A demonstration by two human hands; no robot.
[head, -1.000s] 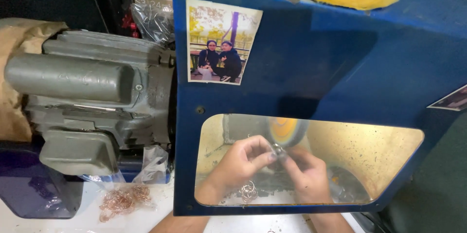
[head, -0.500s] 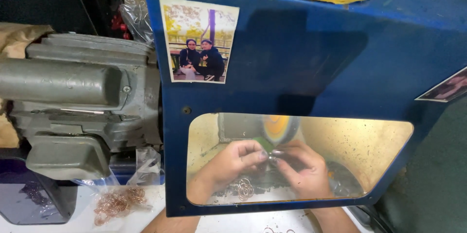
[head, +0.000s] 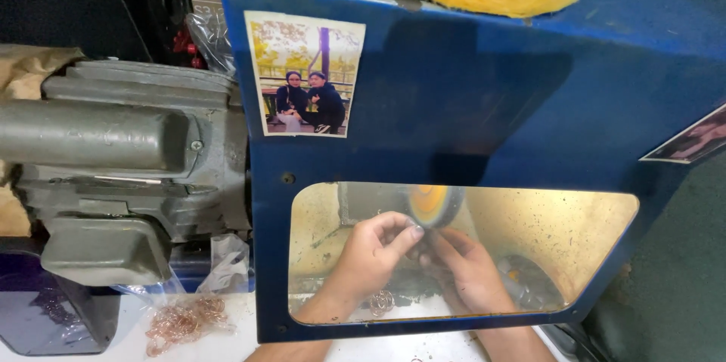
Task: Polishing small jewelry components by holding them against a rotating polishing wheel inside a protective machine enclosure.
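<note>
Left hand [head: 370,252]: fingers pinched together on a small metal piece [head: 425,239], too small to identify.
Right hand [head: 470,267]: fingers closed on the same piece.
Piece location: just below the yellow polishing wheel [head: 431,203], inside the blue hood [head: 469,97].
Nearby: grey motor [head: 121,173] at left.

Motor [head: 113,173] left of hood [head: 469,90], hands [head: 420,256] inside hood below wheel [head: 432,203], rings [head: 181,320] before motor
</note>
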